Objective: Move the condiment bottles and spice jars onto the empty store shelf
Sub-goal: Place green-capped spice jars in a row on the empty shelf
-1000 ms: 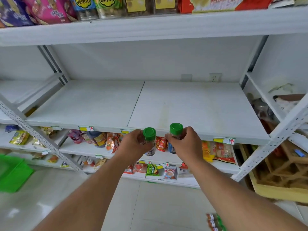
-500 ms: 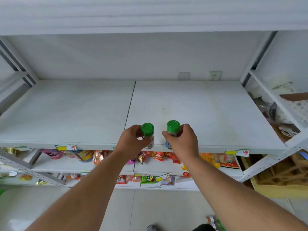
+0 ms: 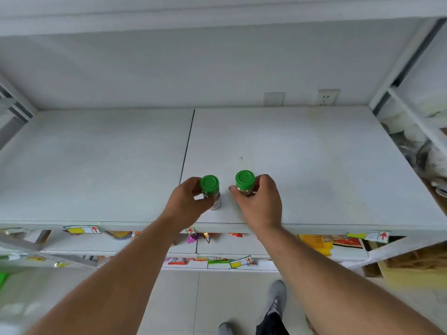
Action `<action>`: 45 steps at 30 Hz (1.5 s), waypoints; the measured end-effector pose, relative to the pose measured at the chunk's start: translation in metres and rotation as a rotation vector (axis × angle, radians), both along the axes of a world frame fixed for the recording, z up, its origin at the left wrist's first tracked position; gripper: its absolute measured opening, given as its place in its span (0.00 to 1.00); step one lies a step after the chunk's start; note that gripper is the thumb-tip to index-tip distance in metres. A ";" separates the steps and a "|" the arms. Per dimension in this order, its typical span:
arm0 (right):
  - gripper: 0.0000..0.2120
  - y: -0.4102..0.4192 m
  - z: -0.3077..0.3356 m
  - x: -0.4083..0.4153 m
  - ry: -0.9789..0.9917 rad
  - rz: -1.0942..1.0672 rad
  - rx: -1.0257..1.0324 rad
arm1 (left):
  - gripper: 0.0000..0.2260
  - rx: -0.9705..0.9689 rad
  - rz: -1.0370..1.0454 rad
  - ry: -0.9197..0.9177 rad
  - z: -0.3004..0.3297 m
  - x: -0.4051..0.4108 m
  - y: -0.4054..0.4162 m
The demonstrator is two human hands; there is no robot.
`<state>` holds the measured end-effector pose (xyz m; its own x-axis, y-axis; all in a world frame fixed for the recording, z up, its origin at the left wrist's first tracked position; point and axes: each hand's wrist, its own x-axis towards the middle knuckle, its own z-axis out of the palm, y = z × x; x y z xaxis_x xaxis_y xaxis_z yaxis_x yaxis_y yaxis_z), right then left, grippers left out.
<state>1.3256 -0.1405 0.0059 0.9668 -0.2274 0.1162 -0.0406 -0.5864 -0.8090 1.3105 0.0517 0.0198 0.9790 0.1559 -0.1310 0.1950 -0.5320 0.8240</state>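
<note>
Both hands are now reaching farther in over the flat white shelf (image 3: 314,170). Left hand (image 3: 186,201) is gripping a clear left spice jar (image 3: 212,195), right hand (image 3: 260,203) a right spice jar (image 3: 244,183), both upright with round, ridged green plastic caps, near the front edge.

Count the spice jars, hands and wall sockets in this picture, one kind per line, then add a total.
Spice jars: 2, the left jar and the right jar
Hands: 2, the left hand and the right hand
Wall sockets: 1, the socket
Total: 5
</note>
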 end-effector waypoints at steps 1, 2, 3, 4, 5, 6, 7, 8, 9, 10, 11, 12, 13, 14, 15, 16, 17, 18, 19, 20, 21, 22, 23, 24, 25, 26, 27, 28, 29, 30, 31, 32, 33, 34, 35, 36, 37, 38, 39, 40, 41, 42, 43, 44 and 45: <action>0.23 0.001 -0.003 0.001 -0.002 -0.007 0.002 | 0.17 0.001 -0.002 0.000 0.000 0.003 0.002; 0.24 0.002 -0.006 0.002 -0.002 -0.009 0.003 | 0.17 0.001 -0.002 -0.001 0.000 0.006 0.004; 0.24 0.003 -0.008 0.001 0.000 -0.005 0.003 | 0.17 -0.001 0.000 -0.001 0.001 0.008 0.006; 0.24 0.004 -0.010 0.001 0.003 -0.001 0.002 | 0.16 -0.005 0.000 0.002 0.002 0.009 0.008; 0.24 0.005 -0.011 0.000 0.005 0.001 0.003 | 0.16 -0.006 -0.001 0.006 0.003 0.009 0.010; 0.24 0.006 -0.012 -0.001 0.006 -0.001 0.007 | 0.15 -0.003 -0.006 0.013 0.004 0.009 0.012; 0.24 0.007 -0.012 -0.001 0.010 -0.002 0.015 | 0.15 0.003 -0.012 0.020 0.005 0.009 0.013; 0.25 0.008 -0.012 -0.001 0.018 -0.002 0.021 | 0.15 0.007 -0.016 0.025 0.006 0.009 0.013; 0.25 0.008 -0.012 -0.001 0.027 0.000 0.024 | 0.15 0.010 -0.017 0.025 0.006 0.008 0.014; 0.25 0.008 -0.012 -0.001 0.033 0.003 0.026 | 0.15 0.010 -0.018 0.022 0.006 0.008 0.014; 0.25 0.007 -0.011 -0.001 0.036 0.007 0.028 | 0.15 0.010 -0.017 0.023 0.005 0.009 0.015; 0.25 0.006 -0.011 -0.001 0.044 0.011 0.028 | 0.15 0.008 -0.017 0.024 0.005 0.009 0.015; 0.25 0.006 -0.011 -0.001 0.057 0.016 0.026 | 0.15 0.003 -0.017 0.026 0.004 0.008 0.015; 0.25 0.005 -0.010 -0.002 0.079 0.024 0.026 | 0.15 -0.006 -0.016 0.026 0.004 0.008 0.015; 0.25 0.005 -0.010 -0.002 0.105 0.036 0.028 | 0.16 -0.012 -0.017 0.025 0.003 0.007 0.015; 0.26 0.004 -0.011 -0.002 0.132 0.051 0.030 | 0.17 -0.020 -0.018 0.030 0.004 0.007 0.015; 0.29 0.002 -0.012 -0.003 0.151 0.071 0.029 | 0.18 -0.027 -0.024 0.047 0.004 0.006 0.015; 0.33 0.000 -0.013 -0.004 0.169 0.091 0.021 | 0.21 -0.031 -0.038 0.072 0.005 0.005 0.016; 0.38 -0.004 -0.013 -0.007 0.189 0.112 0.011 | 0.26 -0.041 -0.053 0.098 0.007 0.002 0.016; 0.42 -0.009 -0.012 -0.010 0.212 0.129 0.006 | 0.31 -0.053 -0.044 0.117 0.007 -0.003 0.017; 0.44 -0.014 -0.011 -0.015 0.232 0.145 0.011 | 0.36 -0.065 -0.006 0.125 0.008 -0.010 0.016; 0.44 -0.020 -0.011 -0.021 0.246 0.156 0.024 | 0.38 -0.068 0.053 0.121 0.009 -0.021 0.014; 0.42 -0.027 -0.011 -0.027 0.255 0.162 0.047 | 0.35 -0.062 0.111 0.091 0.007 -0.033 0.010; 0.40 -0.034 -0.012 -0.033 0.266 0.162 0.074 | 0.29 -0.060 0.152 0.047 0.003 -0.047 0.004; 0.37 -0.040 -0.013 -0.038 0.281 0.161 0.102 | 0.20 -0.076 0.168 0.019 -0.003 -0.059 -0.003; 0.33 -0.044 -0.013 -0.042 0.294 0.164 0.126 | 0.13 -0.111 0.164 0.016 -0.007 -0.068 -0.012; 0.30 -0.046 -0.012 -0.045 0.311 0.170 0.141 | 0.07 -0.164 0.145 0.034 -0.012 -0.073 -0.021; 0.27 -0.047 -0.010 -0.048 0.328 0.185 0.158 | 0.06 -0.215 0.122 0.053 -0.014 -0.076 -0.029; 0.24 -0.046 -0.006 -0.049 0.347 0.200 0.182 | 0.10 -0.254 0.097 0.076 -0.016 -0.075 -0.037; 0.22 -0.044 -0.002 -0.051 0.367 0.211 0.215 | 0.15 -0.298 0.068 0.103 -0.014 -0.073 -0.044; 0.20 -0.041 0.001 -0.052 0.380 0.220 0.245 | 0.18 -0.320 0.048 0.131 -0.012 -0.070 -0.051; 0.18 -0.039 0.004 -0.052 0.386 0.226 0.260 | 0.21 -0.318 0.039 0.152 -0.012 -0.066 -0.057; 0.17 -0.036 0.006 -0.051 0.389 0.233 0.262 | 0.22 -0.304 0.030 0.168 -0.011 -0.063 -0.062; 0.16 -0.034 0.007 -0.050 0.391 0.245 0.265 | 0.22 -0.289 0.026 0.180 -0.012 -0.059 -0.067; 0.16 -0.032 0.008 -0.049 0.397 0.257 0.277 | 0.22 -0.279 0.019 0.194 -0.012 -0.056 -0.070; 0.17 -0.031 0.008 -0.048 0.404 0.270 0.294 | 0.21 -0.281 0.000 0.198 -0.010 -0.054 -0.074; 0.18 -0.030 0.008 -0.046 0.411 0.274 0.307 | 0.20 -0.292 -0.017 0.193 -0.007 -0.052 -0.077; 0.18 -0.030 0.007 -0.044 0.418 0.271 0.315 | 0.17 -0.297 -0.030 0.187 -0.004 -0.050 -0.080; 0.19 -0.030 0.007 -0.041 0.430 0.264 0.324 | 0.15 -0.305 -0.036 0.187 -0.004 -0.049 -0.081; 0.20 -0.030 0.006 -0.039 0.440 0.264 0.338 | 0.15 -0.307 -0.043 0.180 -0.003 -0.047 -0.083; 0.20 -0.030 0.004 -0.037 0.446 0.270 0.354 | 0.15 -0.307 -0.048 0.173 -0.005 -0.045 -0.083; 0.20 -0.030 0.001 -0.035 0.454 0.274 0.367 | 0.15 -0.303 -0.055 0.173 -0.009 -0.042 -0.083; 0.20 -0.030 -0.001 -0.032 0.465 0.271 0.379 | 0.15 -0.304 -0.062 0.175 -0.014 -0.040 -0.083; 0.20 -0.031 -0.004 -0.031 0.468 0.264 0.392 | 0.15 -0.299 -0.071 0.173 -0.018 -0.039 -0.083; 0.20 -0.031 -0.006 -0.029 0.467 0.252 0.405 | 0.16 -0.293 -0.080 0.176 -0.020 -0.037 -0.084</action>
<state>1.2967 -0.1716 0.0004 0.9243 0.0748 -0.3742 -0.3412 -0.2770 -0.8982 1.2732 -0.0321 0.0002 0.9450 0.0105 -0.3269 0.3150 -0.2976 0.9012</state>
